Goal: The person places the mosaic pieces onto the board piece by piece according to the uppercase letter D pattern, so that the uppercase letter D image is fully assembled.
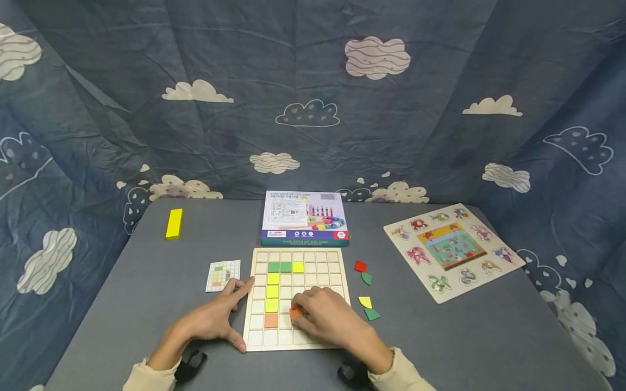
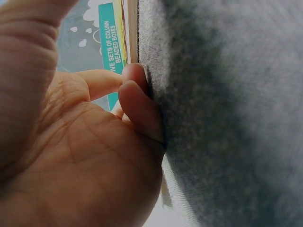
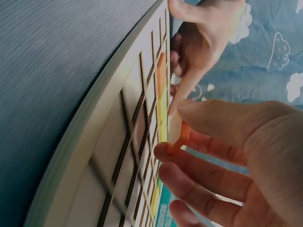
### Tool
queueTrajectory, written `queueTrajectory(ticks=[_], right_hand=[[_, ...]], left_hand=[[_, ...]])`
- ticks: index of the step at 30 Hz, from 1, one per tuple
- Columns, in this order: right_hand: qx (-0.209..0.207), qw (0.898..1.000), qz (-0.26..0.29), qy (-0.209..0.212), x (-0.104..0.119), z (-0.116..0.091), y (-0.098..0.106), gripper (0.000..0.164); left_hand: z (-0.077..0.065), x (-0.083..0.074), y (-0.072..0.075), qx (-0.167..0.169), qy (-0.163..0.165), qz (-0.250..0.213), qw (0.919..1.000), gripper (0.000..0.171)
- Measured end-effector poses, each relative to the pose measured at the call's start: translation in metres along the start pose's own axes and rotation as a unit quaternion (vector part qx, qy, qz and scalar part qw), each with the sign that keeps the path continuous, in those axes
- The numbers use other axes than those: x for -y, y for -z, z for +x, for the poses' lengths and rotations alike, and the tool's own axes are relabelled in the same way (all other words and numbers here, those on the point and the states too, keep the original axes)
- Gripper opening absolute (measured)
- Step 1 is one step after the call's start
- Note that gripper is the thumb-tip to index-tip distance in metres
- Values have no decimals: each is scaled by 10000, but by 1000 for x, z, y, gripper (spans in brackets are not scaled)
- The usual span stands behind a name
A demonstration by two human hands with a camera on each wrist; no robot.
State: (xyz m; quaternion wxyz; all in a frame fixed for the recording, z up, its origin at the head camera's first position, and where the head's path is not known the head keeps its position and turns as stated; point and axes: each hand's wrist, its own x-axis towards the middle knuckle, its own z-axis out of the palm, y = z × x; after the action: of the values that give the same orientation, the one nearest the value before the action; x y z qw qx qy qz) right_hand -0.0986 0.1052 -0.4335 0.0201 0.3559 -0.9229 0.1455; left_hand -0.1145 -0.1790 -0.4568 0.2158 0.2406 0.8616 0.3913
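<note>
A wooden grid board lies flat in the middle of the table in the head view. Its upper row carries two green tiles and a yellow tile; below the first green one run three yellow tiles, then an orange tile. Between thumb and fingertips my right hand pinches another orange tile, close over the board, two columns right of the placed orange one. My left hand rests thumb and index fingertip along the board's left edge, fingers spread. A printed pattern card lies beside it.
Right of the board lie a red piece, two green pieces and a yellow one. Behind it stands a box. A sea-animal puzzle board is at right, a yellow block at far left.
</note>
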Motion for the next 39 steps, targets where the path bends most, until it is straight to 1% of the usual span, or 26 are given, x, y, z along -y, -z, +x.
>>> queueTrajectory(ticks=[5,8,13,18,21,25,32,35,39], right_hand=[[119,9999,35,61,5,5,-4,10],[148,9998,32,105,5,6,-6,9],[49,9997,89,225,7,9,-8,6],[-68,9995,64,289,8,9,-12,1],[-82,9995,85,280,8,7,-14,4],[108,9993,323,148,8,3,-12,6],[783,9940,757,-42,4,1,-2,12],[982,9920,789,-63,2,2,1,13],[1101,9916,677,17,1,1,2,13]], left_hand=[[2,0,-1,20,-24,29,10000,137],[2,1,0,-39,-92,32,9999,136],[1,0,3,-96,-121,92,9998,137],[1,0,3,-67,-106,148,9998,137],[1,1,2,-62,-108,154,9998,138],[1,0,0,-38,-95,126,9999,137],[0,-1,0,-24,-89,80,9999,137],[0,-1,1,-42,-96,58,9999,137],[-1,-1,1,-15,-93,63,9999,137]])
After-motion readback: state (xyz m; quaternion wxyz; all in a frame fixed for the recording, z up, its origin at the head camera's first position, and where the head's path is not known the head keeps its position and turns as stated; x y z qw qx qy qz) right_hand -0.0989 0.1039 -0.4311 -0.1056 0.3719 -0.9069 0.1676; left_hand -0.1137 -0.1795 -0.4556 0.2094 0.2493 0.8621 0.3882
